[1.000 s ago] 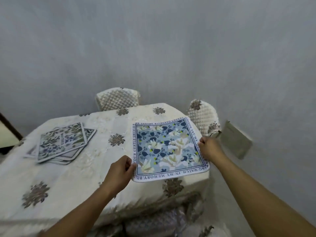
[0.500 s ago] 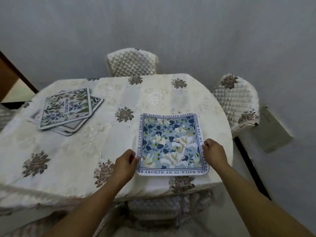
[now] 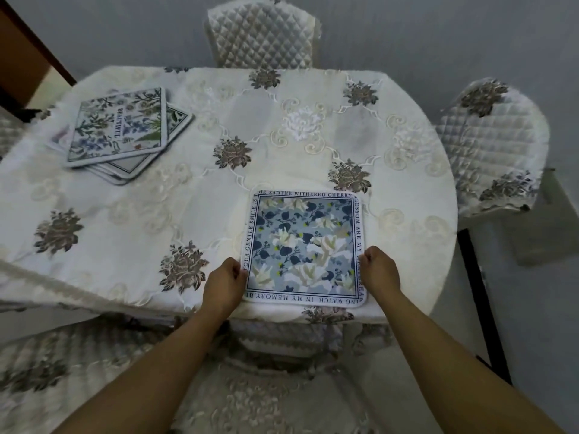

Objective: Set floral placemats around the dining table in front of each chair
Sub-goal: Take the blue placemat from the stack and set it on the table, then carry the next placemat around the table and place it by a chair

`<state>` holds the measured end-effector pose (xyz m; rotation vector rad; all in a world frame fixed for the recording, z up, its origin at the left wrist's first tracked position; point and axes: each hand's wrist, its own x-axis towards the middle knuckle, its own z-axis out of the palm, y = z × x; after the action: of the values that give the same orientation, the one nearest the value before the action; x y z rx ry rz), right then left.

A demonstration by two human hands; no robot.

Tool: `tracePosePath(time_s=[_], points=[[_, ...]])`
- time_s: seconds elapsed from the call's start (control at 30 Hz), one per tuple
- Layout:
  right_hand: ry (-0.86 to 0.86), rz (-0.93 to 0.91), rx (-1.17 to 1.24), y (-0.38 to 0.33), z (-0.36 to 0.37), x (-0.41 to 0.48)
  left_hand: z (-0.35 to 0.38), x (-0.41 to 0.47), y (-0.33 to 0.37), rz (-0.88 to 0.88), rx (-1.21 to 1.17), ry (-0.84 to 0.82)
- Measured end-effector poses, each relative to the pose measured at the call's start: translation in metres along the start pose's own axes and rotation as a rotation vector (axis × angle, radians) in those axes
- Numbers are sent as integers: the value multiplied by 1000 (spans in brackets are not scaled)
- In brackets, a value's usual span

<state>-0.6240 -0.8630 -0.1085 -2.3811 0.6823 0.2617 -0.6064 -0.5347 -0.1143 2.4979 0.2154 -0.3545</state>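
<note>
Lowered since the earlier frame, the blue floral placemat [image 3: 303, 248] lies flat and square to the bench [image 3: 125, 220] near edge, both hands [image 3: 224, 285] [image 3: 380, 270] pinching its sides.

blue floral placemat [image 3: 304, 249] flat on table [image 3: 156, 198], both hands gripping sides
</note>
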Motion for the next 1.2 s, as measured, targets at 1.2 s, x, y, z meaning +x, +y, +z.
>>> tracePosePath(time_s=[1.2], points=[[-24,-1044,-682,-380,-3,-357,-389,-272,-148,25,379,311]])
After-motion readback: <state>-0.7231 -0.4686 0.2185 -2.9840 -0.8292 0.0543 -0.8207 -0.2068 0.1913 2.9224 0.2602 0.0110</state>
